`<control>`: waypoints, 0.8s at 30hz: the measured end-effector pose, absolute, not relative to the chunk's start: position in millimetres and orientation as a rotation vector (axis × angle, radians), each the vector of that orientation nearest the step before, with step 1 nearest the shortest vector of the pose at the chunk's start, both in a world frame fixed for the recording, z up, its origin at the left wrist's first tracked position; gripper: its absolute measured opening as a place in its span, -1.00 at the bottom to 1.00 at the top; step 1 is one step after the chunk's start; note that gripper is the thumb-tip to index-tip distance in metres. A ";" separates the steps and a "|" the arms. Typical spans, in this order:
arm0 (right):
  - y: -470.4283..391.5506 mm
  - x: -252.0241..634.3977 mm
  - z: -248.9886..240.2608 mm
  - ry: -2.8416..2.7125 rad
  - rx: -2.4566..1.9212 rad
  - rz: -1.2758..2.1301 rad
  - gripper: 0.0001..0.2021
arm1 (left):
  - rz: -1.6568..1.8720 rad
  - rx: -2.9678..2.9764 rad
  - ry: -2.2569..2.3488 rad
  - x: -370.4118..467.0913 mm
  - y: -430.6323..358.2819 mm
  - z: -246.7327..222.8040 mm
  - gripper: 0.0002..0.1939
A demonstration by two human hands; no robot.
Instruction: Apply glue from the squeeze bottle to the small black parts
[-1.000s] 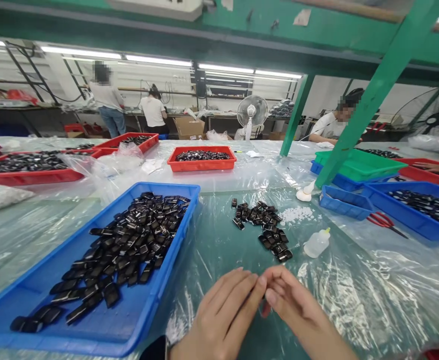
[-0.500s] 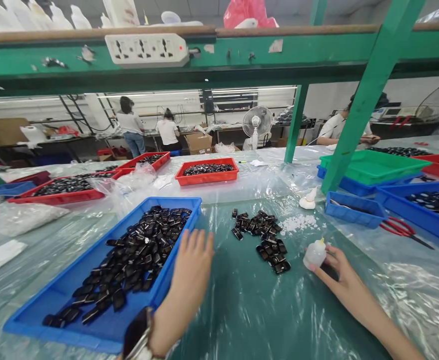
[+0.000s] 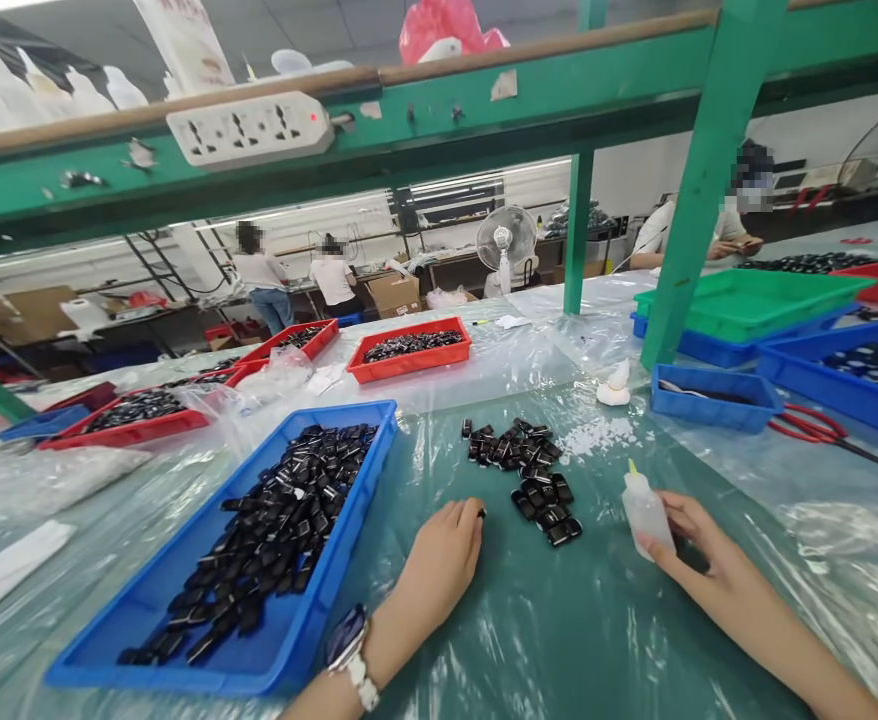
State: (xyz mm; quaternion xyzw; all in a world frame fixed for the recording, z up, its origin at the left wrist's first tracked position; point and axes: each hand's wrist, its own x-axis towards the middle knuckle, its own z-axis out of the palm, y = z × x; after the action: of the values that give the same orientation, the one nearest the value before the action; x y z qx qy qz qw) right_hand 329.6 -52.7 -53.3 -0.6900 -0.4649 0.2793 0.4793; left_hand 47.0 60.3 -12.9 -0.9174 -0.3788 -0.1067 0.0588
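Observation:
My right hand [image 3: 690, 540] grips a small translucent squeeze bottle [image 3: 646, 515] with a thin yellow nozzle, its tip pointing up. My left hand [image 3: 443, 560] is closed over the green mat, right of the large blue tray [image 3: 146, 570]; a bit of a small black piece [image 3: 482, 513] shows at its fingertips, the rest hidden. Many black pieces [image 3: 281, 530] with shiny edges lie heaped in that tray. Between my hands, a loose group of similar black pieces [image 3: 544, 495] rests on the mat. Small white bits [image 3: 596, 437] are scattered beside them.
Red trays [image 3: 409, 370] of dark parts stand farther back. At the right are a small blue bin [image 3: 713, 405], red-handled scissors [image 3: 814, 425] and a green tray [image 3: 754, 305]. A green post [image 3: 698, 190] and shelf beam rise ahead. Several people work beyond.
My left hand has moved right, away from the blue tray, and its fingers have closed. The bottle in my right hand is more upright and shows more fully. The view has tilted.

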 end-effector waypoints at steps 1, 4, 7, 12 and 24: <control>-53.7 329.9 -51.4 -1.141 -1.696 0.674 -0.42 | -0.359 -2.803 -1.174 41.9 53.4 -14.3 -0.83; -54.7 333.1 -49.8 -1.087 -1.717 0.650 -0.39 | -0.447 -2.856 -1.254 29.6 39.5 -20.6 -0.81; -54.7 335.2 -51.1 -0.896 -1.635 0.597 -0.34 | -0.528 -2.915 -1.290 24.2 35.9 -26.0 -0.69; -71.0 310.2 -47.6 -0.788 -1.544 0.521 -0.38 | -0.722 -3.092 -1.154 22.3 31.6 -21.6 -0.62; -118.2 218.6 -46.7 -0.650 -1.576 1.017 -0.52 | -1.096 -3.297 -0.707 16.9 18.4 -16.1 -0.71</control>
State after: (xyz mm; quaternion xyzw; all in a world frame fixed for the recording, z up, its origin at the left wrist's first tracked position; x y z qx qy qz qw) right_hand 218.6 -118.2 -46.7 -0.6649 -0.2743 0.4289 0.5465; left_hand 16.9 18.4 -16.1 -0.9110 -0.1955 -0.3029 -0.2005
